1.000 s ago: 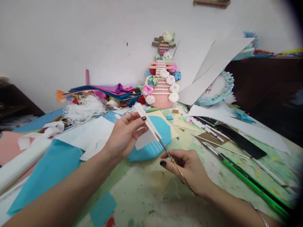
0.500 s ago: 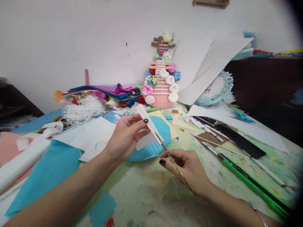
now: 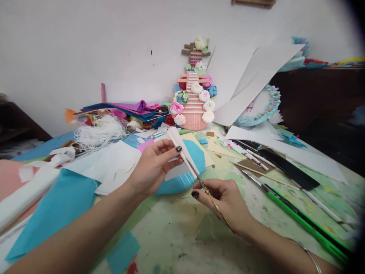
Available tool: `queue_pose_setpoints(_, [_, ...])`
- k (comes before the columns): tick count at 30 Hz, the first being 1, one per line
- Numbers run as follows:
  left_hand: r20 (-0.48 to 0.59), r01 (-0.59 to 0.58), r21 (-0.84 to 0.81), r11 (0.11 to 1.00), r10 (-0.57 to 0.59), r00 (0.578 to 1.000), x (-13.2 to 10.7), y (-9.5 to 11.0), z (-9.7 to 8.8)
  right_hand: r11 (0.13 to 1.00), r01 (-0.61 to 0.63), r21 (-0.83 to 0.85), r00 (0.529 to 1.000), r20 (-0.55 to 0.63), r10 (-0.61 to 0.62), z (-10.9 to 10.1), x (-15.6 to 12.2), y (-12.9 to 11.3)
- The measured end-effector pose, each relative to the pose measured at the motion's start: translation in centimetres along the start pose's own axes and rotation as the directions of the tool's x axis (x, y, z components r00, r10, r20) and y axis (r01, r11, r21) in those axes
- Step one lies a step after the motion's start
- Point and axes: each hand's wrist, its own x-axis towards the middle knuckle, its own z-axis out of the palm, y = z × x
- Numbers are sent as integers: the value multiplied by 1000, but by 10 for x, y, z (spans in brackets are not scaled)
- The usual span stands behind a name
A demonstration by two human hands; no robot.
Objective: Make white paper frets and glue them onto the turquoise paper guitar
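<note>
Pinched between the thumb and fingers of my left hand (image 3: 158, 161) is a folded strip of white paper (image 3: 174, 135), tilted over the middle of the table. My right hand (image 3: 226, 199) grips a pair of scissors (image 3: 212, 201) with gold-coloured handles. Their blades point up and left and lie along the strip's lower end; how far they are apart is hard to see. Below and behind the strip lies a round blue piece (image 3: 195, 152) with white lines across it, partly covered by my left hand and the white paper.
A green utility knife (image 3: 302, 217) with its blade out lies at right, beside a black strip (image 3: 288, 167). A flower-covered pink instrument model (image 3: 194, 102) stands against the wall. White string (image 3: 99, 131) and blue paper (image 3: 57, 213) are at left.
The white strip and my left hand have shifted slightly right. The scissor blades sit closer along the strip's edge; my right hand has barely moved.
</note>
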Motion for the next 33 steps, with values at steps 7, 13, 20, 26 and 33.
queue_pose_setpoints(7, [28, -3, -7, 1000, 3, 1000, 1, -1, -1, 999, -28, -36, 1000, -10, 27, -1, 1, -1])
queue_pose_setpoints(13, [38, -24, -14, 1000, 25, 999, 2, -3, -1, 999, -39, -15, 999, -12, 39, 0, 0, 4])
queue_pose_setpoints(20, [34, -18, -15, 1000, 19, 999, 0, -4, 1, 999, -40, -26, 999, -7, 40, 0, 0, 1])
queue_pose_setpoints(26, [46, -13, 6, 1000, 12, 999, -1, -7, 1, 999, -46, 14, 999, -4, 46, 1, -1, 4])
queue_pose_setpoints(33, [36, -1, 13, 1000, 0, 999, -3, -10, 4, 997, -74, 29, 997, -3, 75, 2, 0, 3])
